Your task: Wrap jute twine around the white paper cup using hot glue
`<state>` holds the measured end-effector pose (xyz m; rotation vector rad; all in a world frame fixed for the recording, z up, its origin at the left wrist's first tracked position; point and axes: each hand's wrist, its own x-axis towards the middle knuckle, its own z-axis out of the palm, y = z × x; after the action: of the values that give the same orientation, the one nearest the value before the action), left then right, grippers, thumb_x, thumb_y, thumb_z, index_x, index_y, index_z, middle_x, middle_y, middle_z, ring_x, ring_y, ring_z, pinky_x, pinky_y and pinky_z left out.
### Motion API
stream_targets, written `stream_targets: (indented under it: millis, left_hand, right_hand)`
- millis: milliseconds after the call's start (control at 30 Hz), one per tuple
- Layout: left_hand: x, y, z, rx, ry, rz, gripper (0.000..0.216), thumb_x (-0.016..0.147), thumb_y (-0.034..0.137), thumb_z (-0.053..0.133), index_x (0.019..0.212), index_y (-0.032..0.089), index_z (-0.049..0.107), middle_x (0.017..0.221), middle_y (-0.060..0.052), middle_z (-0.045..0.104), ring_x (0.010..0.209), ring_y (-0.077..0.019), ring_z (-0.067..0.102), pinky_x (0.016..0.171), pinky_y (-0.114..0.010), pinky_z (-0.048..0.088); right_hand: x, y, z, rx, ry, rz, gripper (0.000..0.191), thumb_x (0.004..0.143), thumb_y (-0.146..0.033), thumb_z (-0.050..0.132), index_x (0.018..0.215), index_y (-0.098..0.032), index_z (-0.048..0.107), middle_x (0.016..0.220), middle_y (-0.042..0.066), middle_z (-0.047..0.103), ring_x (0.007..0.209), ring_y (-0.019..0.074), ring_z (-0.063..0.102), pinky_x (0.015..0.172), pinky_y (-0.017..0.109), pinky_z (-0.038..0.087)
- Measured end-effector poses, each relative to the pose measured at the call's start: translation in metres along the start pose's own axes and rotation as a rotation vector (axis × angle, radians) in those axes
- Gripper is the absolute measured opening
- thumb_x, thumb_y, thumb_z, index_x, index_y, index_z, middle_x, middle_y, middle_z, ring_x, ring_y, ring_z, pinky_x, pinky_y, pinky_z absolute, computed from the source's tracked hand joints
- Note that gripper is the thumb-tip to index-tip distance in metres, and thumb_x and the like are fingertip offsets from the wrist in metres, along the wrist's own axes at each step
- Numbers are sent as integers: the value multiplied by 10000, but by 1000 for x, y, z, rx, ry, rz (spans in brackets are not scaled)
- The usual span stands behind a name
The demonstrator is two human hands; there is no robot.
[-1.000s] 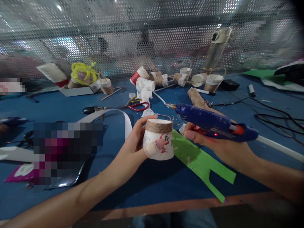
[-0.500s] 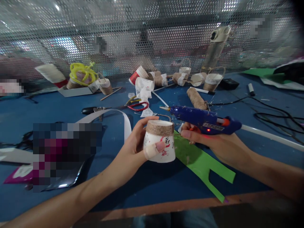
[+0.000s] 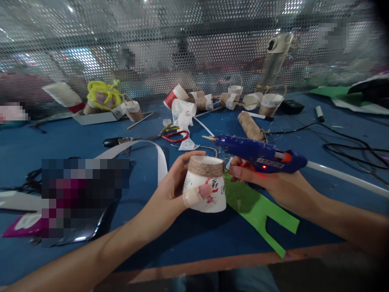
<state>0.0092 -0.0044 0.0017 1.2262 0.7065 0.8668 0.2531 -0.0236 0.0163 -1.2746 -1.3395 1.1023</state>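
Note:
My left hand (image 3: 173,182) is wrapped round a white paper cup (image 3: 209,202) that stands with its narrow end up. Brown twine (image 3: 208,167) is wound in a band round the upper part, and red and black print shows below it. In my right hand (image 3: 267,182) is a blue glue gun (image 3: 252,150) with a lit red light, its nozzle pointing left above and behind the cup. The right fingertips are close to the band's right side, where a twine end seems to be pinched. A white glue stick (image 3: 340,175) sticks out of the gun's rear.
Green cut paper (image 3: 261,207) lies under my right hand. Behind are red-handled scissors (image 3: 176,136), white lace (image 3: 187,144), a twine roll (image 3: 251,125), several twine-wrapped cups (image 3: 270,106) and a bottle (image 3: 273,61). A black cable (image 3: 343,150) coils at right, before a perforated metal screen (image 3: 206,61).
The cup has tipped slightly and sits a little lower and further right. My right hand and the glue gun have shifted very slightly left, nearer the cup.

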Motion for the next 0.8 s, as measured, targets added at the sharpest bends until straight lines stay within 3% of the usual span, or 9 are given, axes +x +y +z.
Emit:
stream_targets:
  millis: [233,567,667,800]
  left_hand:
    - [1,-2,1,-50,-17,-19,502,876,319,912,1330,377,704,1218,1,784,1060,-205,731,859,-264,611]
    - [0,0,5,-77,9,-39,471,853,350,919,1291,353,746,1214,-13,788,1080,-237,732,861,-291,599]
    - [0,0,4,-75,-5,-60,497,878,372,899,1341,376,719,1277,-6,792,1169,-271,729,919,-327,593]
    - [0,-2,2,-44,-28,-85,582,951,431,822,1497,386,625,1551,-8,683,1435,-335,608,1117,-393,516]
  right_hand:
    - [1,-1,3,-33,-18,-71,205,812,-438,897,834,-307,741,876,-21,787,837,205,755,774,348,663]
    - [-4,6,4,-89,39,-127,219,818,-447,906,853,-333,723,780,-47,734,724,205,694,648,359,603]
    - [-4,7,5,-81,48,-139,222,821,-422,900,827,-323,701,747,-48,703,677,192,649,601,344,563]
    - [-3,7,5,-79,56,-209,220,844,-357,873,797,-304,665,749,-48,680,686,176,642,614,323,554]
